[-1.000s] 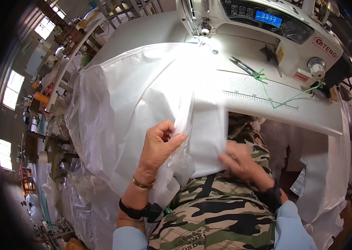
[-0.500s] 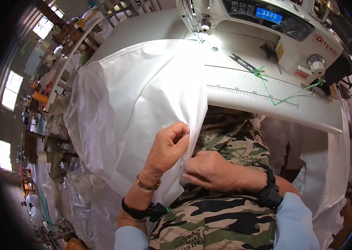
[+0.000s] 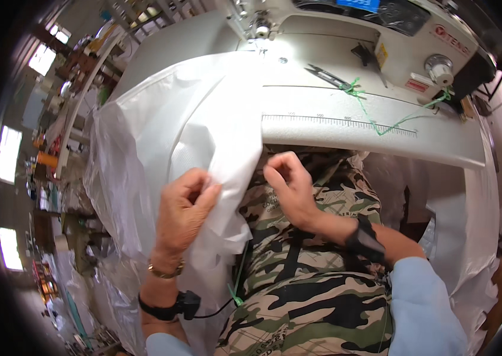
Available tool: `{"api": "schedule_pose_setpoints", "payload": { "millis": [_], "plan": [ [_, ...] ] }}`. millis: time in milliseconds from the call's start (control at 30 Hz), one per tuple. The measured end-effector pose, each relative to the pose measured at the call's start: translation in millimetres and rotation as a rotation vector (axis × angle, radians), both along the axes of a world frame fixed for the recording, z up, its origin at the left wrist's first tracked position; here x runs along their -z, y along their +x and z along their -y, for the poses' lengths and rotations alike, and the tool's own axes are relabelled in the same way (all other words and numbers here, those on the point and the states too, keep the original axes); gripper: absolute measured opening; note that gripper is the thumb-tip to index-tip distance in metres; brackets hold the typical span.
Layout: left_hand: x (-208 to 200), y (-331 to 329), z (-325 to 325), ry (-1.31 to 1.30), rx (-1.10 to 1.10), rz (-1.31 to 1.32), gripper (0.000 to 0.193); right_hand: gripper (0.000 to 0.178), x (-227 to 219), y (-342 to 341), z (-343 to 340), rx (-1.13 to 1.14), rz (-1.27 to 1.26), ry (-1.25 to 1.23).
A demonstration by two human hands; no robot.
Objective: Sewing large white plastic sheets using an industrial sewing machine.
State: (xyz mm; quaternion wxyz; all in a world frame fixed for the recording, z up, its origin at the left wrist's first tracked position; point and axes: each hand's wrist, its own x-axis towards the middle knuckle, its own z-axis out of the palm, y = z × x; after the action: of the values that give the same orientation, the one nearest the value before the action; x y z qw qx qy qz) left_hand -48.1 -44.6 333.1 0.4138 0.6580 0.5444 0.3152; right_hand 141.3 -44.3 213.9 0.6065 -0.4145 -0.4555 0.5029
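head view: a white sewing machine (image 3: pixel 408 53), far right, bears a round red logo (image 3: pixel 440 31), red lettering and a yellow label (image 3: pixel 382 55); a black printed scale (image 3: pixel 346 120) lines the pale table. the left hand (image 3: pixel 184 207), wrist bent inward, pinches a thin white plastic sheet (image 3: pixel 156 130) spread left of the machine. just right of it, the right hand (image 3: pixel 291 187) curls loosely; i cannot tell whether its fingers hold anything.
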Motion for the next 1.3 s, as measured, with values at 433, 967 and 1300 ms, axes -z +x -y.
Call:
{"api": "schedule_pose_setpoints", "payload": {
  "millis": [433, 967, 1300],
  "plan": [
    [-67.8, 16.7, -23.8, 0.603, 0.637, -0.933, 0.007, 0.022, 11.7, -151.2, -78.8, -0.663, 0.375, 0.441],
    [67.3, -8.5, 3.5, 0.787, 0.205, -0.814, 0.013, 0.008, -52.7, 55.2, -184.5, -0.01, 1.496, 0.881],
    [62.3, -7.2, 13.5, 0.763, 0.18, -0.763, 0.01, 0.007, -59.7, 65.8, -183.3, -0.048, 1.374, 0.836]
  ]
}}
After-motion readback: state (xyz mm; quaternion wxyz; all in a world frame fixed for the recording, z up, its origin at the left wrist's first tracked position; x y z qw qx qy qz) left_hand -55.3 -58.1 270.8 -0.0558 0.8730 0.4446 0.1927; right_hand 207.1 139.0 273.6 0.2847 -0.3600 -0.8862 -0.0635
